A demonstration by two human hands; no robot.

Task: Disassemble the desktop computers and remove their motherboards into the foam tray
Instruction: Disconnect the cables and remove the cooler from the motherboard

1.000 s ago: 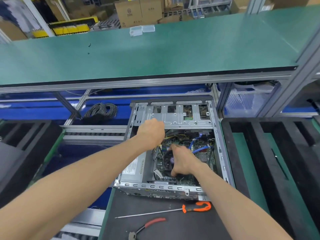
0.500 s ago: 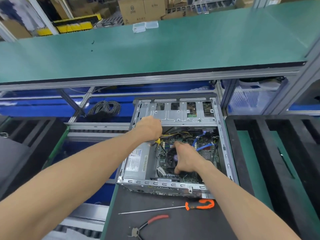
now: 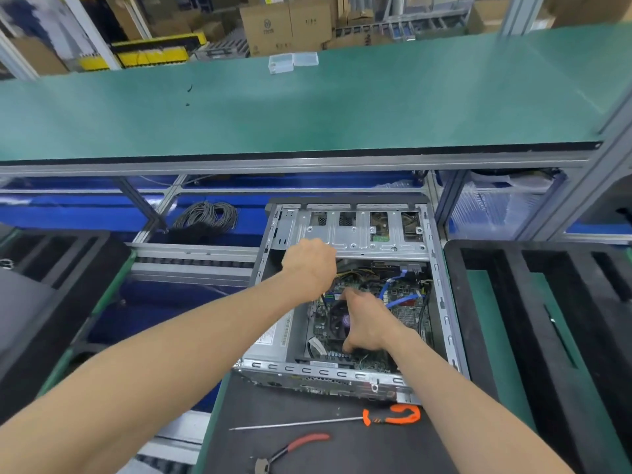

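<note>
Both hands are inside the open case [image 3: 345, 292], which lies on its side at the far edge of the dark mat [image 3: 307, 446]. The board [image 3: 403, 302] is still mounted in the case floor, with blue and yellow cables running across it. The foam tray [image 3: 547, 336] sits just right of the case, its slots bare.

The left hand [image 3: 309, 268] is curled at the case's far left corner, below the drive cage [image 3: 359, 230]. It seems to pinch something near the yellow wires, but its fingers are hidden, so I cannot tell what it holds. The right hand [image 3: 367, 323] covers the fan [image 3: 338, 319], thumb down at the near edge and fingers bent around the cooler; whether it grips or only braces is unclear.

The step looks like freeing connectors before the board can lift. It is best to pull each plug straight out by its housing, not by the wire, while the other hand steadies the board. Every cable and screw should be free before lifting, or the board may flex or snag.

On the mat near the case's front edge lie a screwdriver [image 3: 342, 420] with an orange handle and red-handled pliers [image 3: 290, 451], both untouched. A green shelf [image 3: 307, 107] runs above, two clear boxes [image 3: 294, 60] at its far edge. A cable coil [image 3: 208, 217] lies on blue sheeting to the left, and cartons stand stacked behind.
</note>
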